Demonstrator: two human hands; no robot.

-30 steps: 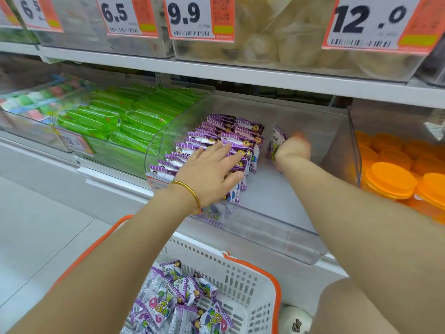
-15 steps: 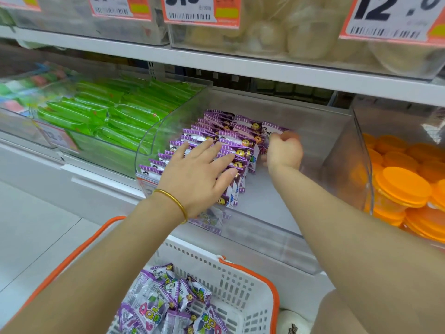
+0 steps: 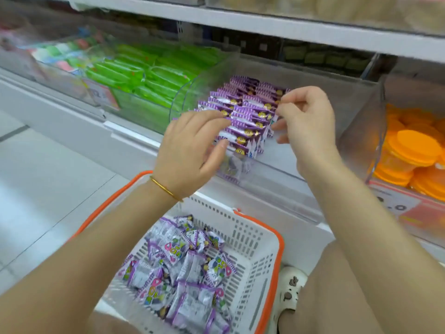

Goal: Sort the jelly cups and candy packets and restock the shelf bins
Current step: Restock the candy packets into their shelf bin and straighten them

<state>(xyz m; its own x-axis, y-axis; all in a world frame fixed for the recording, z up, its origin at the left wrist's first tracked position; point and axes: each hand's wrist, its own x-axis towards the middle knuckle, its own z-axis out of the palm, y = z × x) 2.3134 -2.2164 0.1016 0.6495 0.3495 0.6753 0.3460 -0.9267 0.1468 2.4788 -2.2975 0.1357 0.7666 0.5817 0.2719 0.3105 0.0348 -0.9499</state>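
Your left hand (image 3: 190, 153) hovers over the front of the purple candy packets (image 3: 248, 116), its fingers loosely spread and gripping nothing. The packets stand in rows in the clear bin (image 3: 356, 109) on the shelf. Your right hand (image 3: 309, 124) curls its fingers at the rows' right edge; I cannot tell whether it pinches a packet. Loose packets (image 3: 187, 268) lie in the white basket (image 3: 255, 239) below.
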